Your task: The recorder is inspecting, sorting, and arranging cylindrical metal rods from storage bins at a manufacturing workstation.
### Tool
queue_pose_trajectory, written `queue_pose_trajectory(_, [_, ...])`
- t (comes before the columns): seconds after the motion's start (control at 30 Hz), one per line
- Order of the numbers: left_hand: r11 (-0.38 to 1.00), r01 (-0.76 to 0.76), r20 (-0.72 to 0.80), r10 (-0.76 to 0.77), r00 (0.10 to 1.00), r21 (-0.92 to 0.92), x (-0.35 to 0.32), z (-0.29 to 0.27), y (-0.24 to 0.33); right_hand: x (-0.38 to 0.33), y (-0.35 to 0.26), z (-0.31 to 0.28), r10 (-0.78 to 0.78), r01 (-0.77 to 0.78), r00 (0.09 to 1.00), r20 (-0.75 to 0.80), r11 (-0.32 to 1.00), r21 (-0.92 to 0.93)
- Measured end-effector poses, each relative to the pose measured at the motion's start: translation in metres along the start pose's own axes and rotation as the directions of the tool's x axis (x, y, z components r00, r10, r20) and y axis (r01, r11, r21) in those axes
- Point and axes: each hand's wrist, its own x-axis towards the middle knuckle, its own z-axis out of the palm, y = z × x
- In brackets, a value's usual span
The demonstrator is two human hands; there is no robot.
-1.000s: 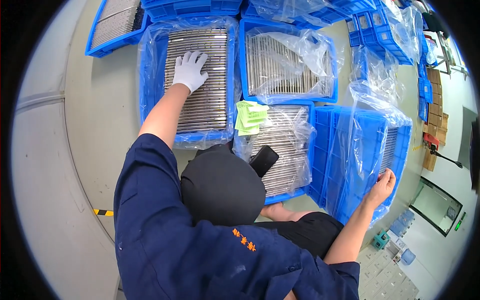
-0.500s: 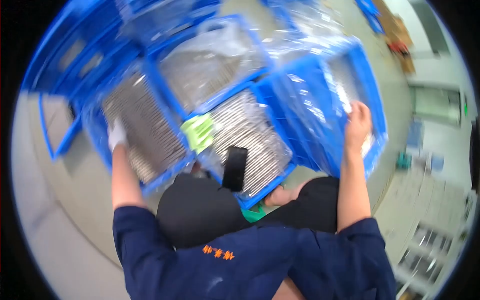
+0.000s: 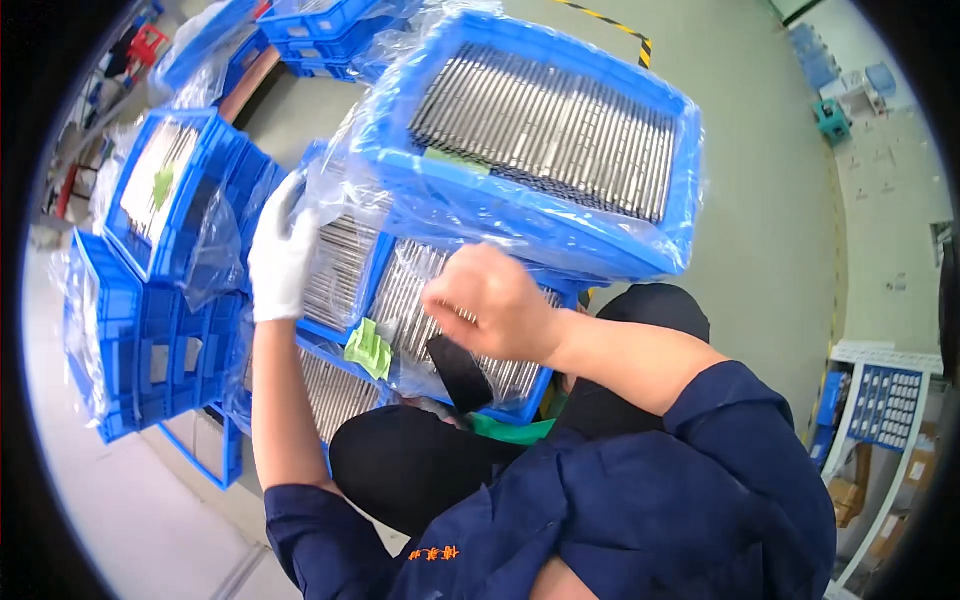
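My left hand (image 3: pixel 283 255), in a white glove, is raised beside the crumpled clear plastic liner (image 3: pixel 340 185), thumb and fingers apart. Whether it touches the liner I cannot tell. Bare, my right hand (image 3: pixel 490 305) hovers above the near blue crate of metal rods (image 3: pixel 405 280), its fingers curled in; what they hold, if anything, is hidden. A black phone-like slab (image 3: pixel 460 375) lies over that crate's near end, with a crumpled light-green piece (image 3: pixel 369 349) at its left corner. Beyond it stands a raised, plastic-lined blue crate (image 3: pixel 560 235) filled with rows of shiny metal rods.
At the left, more blue crates (image 3: pixel 165 335) are stacked, one holding rods and a green scrap. Others (image 3: pixel 315 25) stand at the back. Yellow-black tape (image 3: pixel 645 45) marks the floor on the far side. A rack with small blue bins (image 3: pixel 885 400) stands at the right.
The view has turned, bringing the raised rod-filled crate into sight. My left hand has come off the left crate's rods; my right has moved from the right crate to above the near one.
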Motion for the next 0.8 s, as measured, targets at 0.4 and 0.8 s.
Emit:
queue_pose_trajectory(0.4, [0.573,-0.594,0.684,0.079,0.725,0.565,0.052,0.228,0.138,-0.010,0.005,-0.077,0.083,-0.034,0.953,-0.292,0.985,0.170])
queue_pose_trajectory(0.8, [0.781,-0.487,0.676,0.115,0.727,0.391,0.064,0.218,0.114,-0.009,0.020,-0.106,0.266,-0.125,0.873,-0.409,0.933,0.338])
